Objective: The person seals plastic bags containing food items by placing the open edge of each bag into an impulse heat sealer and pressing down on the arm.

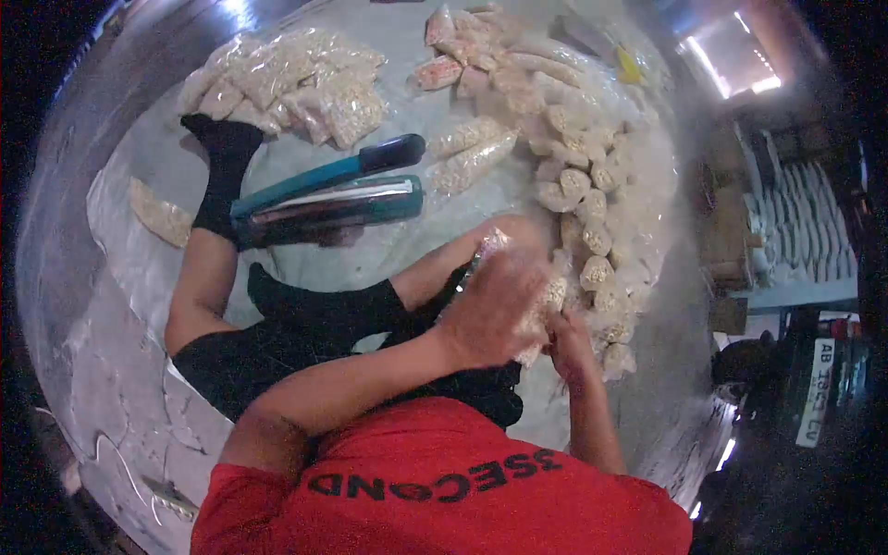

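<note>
My left hand [497,303] is blurred by motion over a clear plastic bag of pale, grainy pieces [549,298]. Its fingers are smeared. My right hand [573,350] is closed on the lower right side of that bag, close beside the left hand. Shiny clear plastic [494,242] shows just above my left hand. Beyond the hands, a column of similar filled bags [597,242] lies with rounded ends facing me. A teal and black long-handled tool [328,200] rests on the pale sheet near my feet.
Flat filled bags [319,79] are heaped at the upper left, and reddish bags [437,72] lie at the top middle. Two long bags [474,155] lie right of the tool. One bag [159,213] is far left. My legs cross the sheet [120,250]. White stacked items [805,222] stand right.
</note>
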Tool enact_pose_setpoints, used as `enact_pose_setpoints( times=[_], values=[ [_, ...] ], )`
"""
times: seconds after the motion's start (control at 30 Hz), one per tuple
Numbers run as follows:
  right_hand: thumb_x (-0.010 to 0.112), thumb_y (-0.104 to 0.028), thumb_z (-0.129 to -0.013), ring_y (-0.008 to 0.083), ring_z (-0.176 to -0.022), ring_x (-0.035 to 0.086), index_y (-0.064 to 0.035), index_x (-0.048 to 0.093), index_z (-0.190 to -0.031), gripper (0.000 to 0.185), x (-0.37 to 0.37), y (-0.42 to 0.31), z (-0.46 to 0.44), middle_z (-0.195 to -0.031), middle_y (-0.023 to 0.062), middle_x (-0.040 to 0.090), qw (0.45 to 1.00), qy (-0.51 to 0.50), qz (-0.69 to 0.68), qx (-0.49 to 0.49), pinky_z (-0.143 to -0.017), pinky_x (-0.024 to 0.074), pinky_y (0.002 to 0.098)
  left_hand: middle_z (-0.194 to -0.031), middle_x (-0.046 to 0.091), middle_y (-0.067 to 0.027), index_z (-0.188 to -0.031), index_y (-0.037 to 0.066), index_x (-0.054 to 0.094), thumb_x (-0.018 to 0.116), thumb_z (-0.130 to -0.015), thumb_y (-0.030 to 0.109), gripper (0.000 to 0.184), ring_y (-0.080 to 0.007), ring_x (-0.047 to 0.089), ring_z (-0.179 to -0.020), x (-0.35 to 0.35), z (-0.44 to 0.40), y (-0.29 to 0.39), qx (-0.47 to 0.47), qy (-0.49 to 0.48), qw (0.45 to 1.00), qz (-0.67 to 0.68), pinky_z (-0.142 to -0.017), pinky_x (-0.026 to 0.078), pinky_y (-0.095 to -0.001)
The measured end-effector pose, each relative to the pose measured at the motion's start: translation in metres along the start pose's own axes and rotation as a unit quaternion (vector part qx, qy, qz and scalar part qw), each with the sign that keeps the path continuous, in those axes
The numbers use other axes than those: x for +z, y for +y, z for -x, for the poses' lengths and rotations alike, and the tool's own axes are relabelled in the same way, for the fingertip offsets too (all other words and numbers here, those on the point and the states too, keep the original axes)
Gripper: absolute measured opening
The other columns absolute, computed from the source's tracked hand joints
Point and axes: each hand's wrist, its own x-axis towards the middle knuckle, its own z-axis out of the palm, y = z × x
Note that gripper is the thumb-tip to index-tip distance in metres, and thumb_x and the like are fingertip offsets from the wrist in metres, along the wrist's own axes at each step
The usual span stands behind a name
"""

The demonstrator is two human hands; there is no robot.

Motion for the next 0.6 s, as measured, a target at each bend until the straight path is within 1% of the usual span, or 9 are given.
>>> enact_pose_setpoints(
  times=[0.07, 0.17, 0.23, 0.3, 0.33, 0.4, 0.5, 0.53, 0.6],
  values=[
    [0.064, -0.042, -0.097, 0.02, -0.086, 0.067, -0.0091, 0.06, -0.123, 0.042, -0.005, 0.009, -0.007, -0.105, 0.006, 0.068, 0.999, -0.023, -0.041, 0.008, -0.07, 0.0558, 0.0357, -0.157, 0.033, -0.0238, -0.147, 0.006, 0.044, 0.067, -0.08, 0.063, 0.091, -0.0416, 0.025, -0.148, 0.003, 0.006, 0.012, 0.2, -0.131, 0.971, -0.01, -0.123, 0.012, -0.0536],
    [0.06, -0.041, -0.099, 0.0236, -0.09, 0.069, -0.0074, 0.056, -0.128, 0.044, 0.018, -0.016, 0.01, -0.111, 0.0065, 0.068, 0.99, -0.042, -0.137, 0.004, -0.078, 0.0574, 0.0408, -0.157, 0.033, -0.0233, -0.148, 0.006, 0.043, 0.058, -0.077, 0.075, 0.1, -0.0417, 0.022, -0.149, 0.024, 0.023, -0.012, 0.152, -0.247, 0.953, -0.087, -0.123, 0.008, -0.0517],
    [0.057, -0.038, -0.101, 0.0237, -0.093, 0.07, -0.0064, 0.054, -0.132, 0.044, 0.032, -0.033, 0.02, -0.114, 0.0075, 0.068, 0.961, -0.095, -0.257, 0.044, -0.078, 0.0592, 0.0407, -0.157, 0.034, -0.0233, -0.146, 0.005, 0.045, 0.067, -0.08, 0.063, 0.091, -0.0445, 0.028, -0.146, 0.015, 0.023, -0.016, 0.158, -0.243, 0.954, -0.078, -0.122, 0.017, -0.0535],
    [0.054, -0.04, -0.103, 0.0208, -0.089, 0.071, -0.0073, 0.055, -0.129, 0.042, 0.038, -0.043, 0.033, -0.112, 0.009, 0.068, 0.96, -0.136, -0.238, 0.048, -0.066, 0.0609, 0.0358, -0.146, 0.05, -0.0191, -0.141, 0.007, 0.052, 0.072, -0.082, 0.043, 0.073, -0.0386, 0.048, -0.134, 0.004, 0.026, -0.027, 0.219, -0.149, 0.962, -0.066, -0.111, 0.039, -0.0491],
    [0.054, -0.041, -0.103, 0.0197, -0.085, 0.071, -0.0069, 0.057, -0.125, 0.041, 0.038, -0.045, 0.034, -0.108, 0.0093, 0.069, 0.959, -0.161, -0.232, 0.019, -0.064, 0.0603, 0.0359, -0.129, 0.062, -0.0196, -0.137, 0.006, 0.056, 0.071, -0.083, 0.024, 0.059, -0.0377, 0.063, -0.113, -0.007, 0.027, -0.024, 0.164, -0.082, 0.981, 0.059, -0.097, 0.051, -0.0448],
    [0.055, -0.041, -0.103, 0.0169, -0.075, 0.069, -0.0071, 0.061, -0.11, 0.035, 0.033, -0.038, 0.022, -0.089, 0.008, 0.069, 0.964, -0.142, -0.205, -0.088, -0.06, 0.0572, 0.0317, -0.115, 0.068, -0.0191, -0.13, 0.004, 0.06, 0.071, -0.08, 0.016, 0.052, -0.0363, 0.068, -0.101, -0.051, 0.023, -0.018, 0.055, -0.103, 0.993, 0.006, -0.091, 0.054, -0.0451],
    [0.064, -0.037, -0.095, 0.0305, -0.08, 0.071, -0.0014, 0.065, -0.097, 0.036, 0.009, 0.003, -0.033, -0.083, 0.0174, 0.07, 0.913, 0.184, 0.259, -0.255, -0.072, 0.0562, 0.0446, -0.102, 0.071, -0.0161, -0.112, 0.001, 0.066, 0.069, -0.088, 0.015, 0.028, -0.0336, 0.069, -0.093, -0.127, -0.01, -0.027, -0.005, -0.13, 0.989, -0.075, -0.085, 0.054, -0.0399],
    [0.064, -0.037, -0.095, 0.0305, -0.08, 0.071, -0.0014, 0.065, -0.097, 0.036, -0.001, 0.03, -0.049, -0.083, 0.0174, 0.07, 0.917, 0.197, 0.246, -0.243, -0.072, 0.0562, 0.0446, -0.102, 0.07, -0.0188, -0.106, 0.0, 0.068, 0.068, -0.092, 0.03, 0.033, -0.0384, 0.066, -0.094, -0.15, -0.019, -0.027, -0.147, -0.091, 0.984, -0.046, -0.088, 0.052, -0.0454],
    [0.068, -0.033, -0.091, 0.041, -0.086, 0.07, 0.0012, 0.067, -0.102, 0.036, -0.019, 0.071, -0.073, -0.088, 0.0235, 0.071, 0.831, 0.13, 0.527, -0.121, -0.081, 0.0539, 0.0533, -0.105, 0.068, -0.0215, -0.108, -0.001, 0.068, 0.065, -0.094, 0.039, 0.043, -0.0368, 0.064, -0.096, -0.203, -0.049, -0.071, -0.133, -0.089, 0.964, -0.213, -0.089, 0.049, -0.0468]
  ],
)
